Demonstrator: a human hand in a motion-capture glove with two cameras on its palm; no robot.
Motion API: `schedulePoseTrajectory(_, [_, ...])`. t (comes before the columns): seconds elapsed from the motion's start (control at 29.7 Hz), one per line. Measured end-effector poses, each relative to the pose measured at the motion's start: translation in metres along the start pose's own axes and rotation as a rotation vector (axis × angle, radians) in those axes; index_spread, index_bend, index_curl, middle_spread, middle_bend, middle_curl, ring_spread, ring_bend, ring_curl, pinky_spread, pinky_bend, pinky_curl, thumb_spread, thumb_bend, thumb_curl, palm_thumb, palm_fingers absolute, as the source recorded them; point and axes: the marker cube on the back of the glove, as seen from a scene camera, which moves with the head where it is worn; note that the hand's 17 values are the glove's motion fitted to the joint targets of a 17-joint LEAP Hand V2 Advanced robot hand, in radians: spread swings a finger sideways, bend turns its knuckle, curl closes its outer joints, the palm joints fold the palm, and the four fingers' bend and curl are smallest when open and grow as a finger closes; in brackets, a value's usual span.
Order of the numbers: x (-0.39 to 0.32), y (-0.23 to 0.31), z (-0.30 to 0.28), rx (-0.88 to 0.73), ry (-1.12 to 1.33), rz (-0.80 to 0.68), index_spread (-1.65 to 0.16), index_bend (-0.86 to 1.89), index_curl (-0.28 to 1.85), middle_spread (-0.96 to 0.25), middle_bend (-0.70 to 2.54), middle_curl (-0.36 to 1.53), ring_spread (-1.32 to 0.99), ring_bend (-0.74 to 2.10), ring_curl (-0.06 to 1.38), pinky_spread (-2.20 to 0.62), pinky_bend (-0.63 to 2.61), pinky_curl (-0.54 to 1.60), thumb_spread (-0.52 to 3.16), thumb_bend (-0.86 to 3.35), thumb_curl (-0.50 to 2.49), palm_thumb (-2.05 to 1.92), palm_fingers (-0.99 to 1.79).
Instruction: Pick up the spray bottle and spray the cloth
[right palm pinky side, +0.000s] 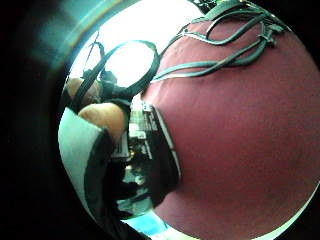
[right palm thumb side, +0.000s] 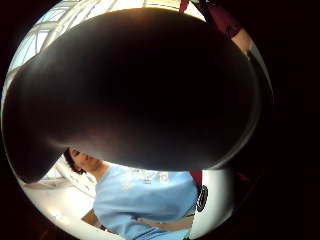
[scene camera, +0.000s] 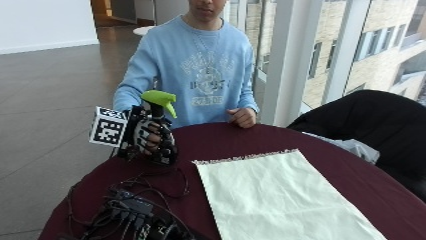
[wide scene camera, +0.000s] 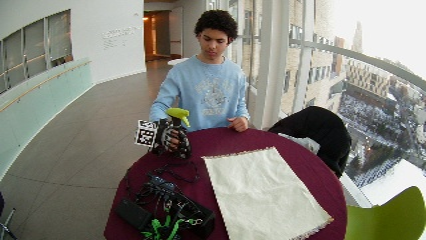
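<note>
One spray bottle (scene camera: 160, 102) gripped upright in hand (scene camera: 152, 137), beside cloth (scene camera: 279, 195).

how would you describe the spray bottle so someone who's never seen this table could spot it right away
On the round maroon table, look beside the pale cloth, toward the cable tangle. There the gloved right hand grips the spray bottle upright. Its lime-green spray head, sticking out above the black glove, is the only bright green thing at the table.

No text is legible. The sweatshirt (scene camera: 200, 65) carries a pale printed crest with lettering too small to read. Wall lettering (wide scene camera: 120, 33) in the wide outside view is likewise unreadable.
</note>
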Motion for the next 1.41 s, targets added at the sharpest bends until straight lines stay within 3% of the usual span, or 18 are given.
schedulePoseTrajectory(0.5, [-0.04,-0.043,-0.021,-0.039,0.213,0.073,-0.3,0.12,0.32,-0.11,0.19,0.38,-0.05,0.42,0.38,0.11,0.28,0.37,0.9,-0.02,0.49,0.95,1.08])
schedulePoseTrajectory(1.11, [-0.1,-0.178,-0.01,-0.221,0.647,0.283,-0.29,0.12,0.32,-0.11,0.19,0.39,-0.04,0.43,0.37,0.09,0.29,0.37,0.89,-0.02,0.52,0.93,1.09])
schedulePoseTrajectory(1.41, [-0.1,-0.214,0.011,-0.249,0.779,0.407,-0.29,0.12,0.31,-0.11,0.19,0.39,-0.04,0.44,0.37,0.09,0.29,0.37,0.89,-0.02,0.54,0.92,1.09])
